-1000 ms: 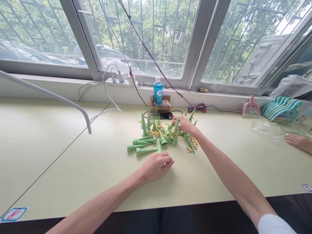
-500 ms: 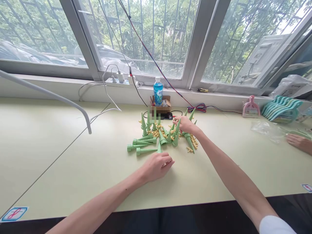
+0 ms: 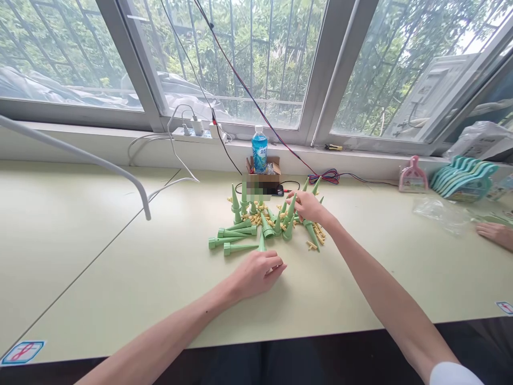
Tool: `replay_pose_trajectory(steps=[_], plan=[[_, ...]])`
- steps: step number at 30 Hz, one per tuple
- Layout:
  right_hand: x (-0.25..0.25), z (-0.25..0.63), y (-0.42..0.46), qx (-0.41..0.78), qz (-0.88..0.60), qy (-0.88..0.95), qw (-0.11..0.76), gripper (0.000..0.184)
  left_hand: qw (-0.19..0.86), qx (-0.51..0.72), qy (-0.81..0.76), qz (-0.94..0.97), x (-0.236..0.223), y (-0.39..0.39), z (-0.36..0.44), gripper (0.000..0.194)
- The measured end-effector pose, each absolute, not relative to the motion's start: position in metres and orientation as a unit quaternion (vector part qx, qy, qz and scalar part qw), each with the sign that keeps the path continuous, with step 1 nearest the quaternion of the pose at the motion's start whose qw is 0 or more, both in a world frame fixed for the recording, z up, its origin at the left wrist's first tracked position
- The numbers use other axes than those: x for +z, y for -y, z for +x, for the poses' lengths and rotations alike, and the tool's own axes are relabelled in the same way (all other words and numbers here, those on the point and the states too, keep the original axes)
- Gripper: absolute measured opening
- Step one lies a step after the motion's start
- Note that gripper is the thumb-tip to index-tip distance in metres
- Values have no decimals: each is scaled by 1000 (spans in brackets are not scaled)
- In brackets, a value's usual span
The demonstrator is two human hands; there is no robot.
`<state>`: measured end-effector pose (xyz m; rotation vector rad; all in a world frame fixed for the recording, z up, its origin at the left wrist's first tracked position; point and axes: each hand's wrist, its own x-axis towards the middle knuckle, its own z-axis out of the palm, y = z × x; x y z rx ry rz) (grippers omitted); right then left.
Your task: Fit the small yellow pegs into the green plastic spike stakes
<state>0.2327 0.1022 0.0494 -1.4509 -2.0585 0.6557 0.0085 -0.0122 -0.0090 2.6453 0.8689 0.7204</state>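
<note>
A heap of green plastic cone spikes (image 3: pixel 240 232) mixed with several small yellow pieces (image 3: pixel 318 233) lies on the pale green table (image 3: pixel 120 267). My left hand (image 3: pixel 258 272) rests on the table just in front of the heap, fingers curled, with a green spike (image 3: pixel 262 240) running under its knuckles. My right hand (image 3: pixel 308 206) reaches into the far right of the heap, fingers bent and pinching among upright spikes (image 3: pixel 289 214); what it grips is hidden.
A blue drink bottle (image 3: pixel 259 145) stands by a small cardboard box (image 3: pixel 264 176) at the window sill, with cables (image 3: pixel 324 175) and a power strip (image 3: pixel 196 130). Another person's hand (image 3: pixel 496 233) lies at the far right near teal hangers (image 3: pixel 463 179). A white tube (image 3: pixel 80 158) crosses the left.
My right hand has shifted slightly within the heap, fingers moving among the upright spikes. The other person's hand at the right has drawn back a little. My left hand has stayed put.
</note>
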Motion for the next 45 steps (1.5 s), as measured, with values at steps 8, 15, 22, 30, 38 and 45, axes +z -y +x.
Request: replay_pose_trajectory(steps=[8, 15, 22, 30, 38, 45], plan=[[38, 247, -75, 114, -570, 783, 223, 16, 137, 240, -304, 912, -9, 13, 8, 36], [30, 244, -70, 130, -583, 783, 173, 15, 137, 236, -303, 913, -9, 13, 6, 36], [21, 244, -75, 141, -555, 799, 185, 17, 135, 239, -303, 913, -8, 13, 6, 36], [26, 239, -68, 163, -571, 776, 214, 18, 140, 258, -322, 900, -8, 14, 6, 35], [23, 229, -70, 133, -579, 780, 196, 19, 161, 389, -373, 827, 2, 12, 7, 16], [21, 225, -73, 94, -583, 785, 186, 18, 109, 423, -455, 777, 55, -18, 16, 30]])
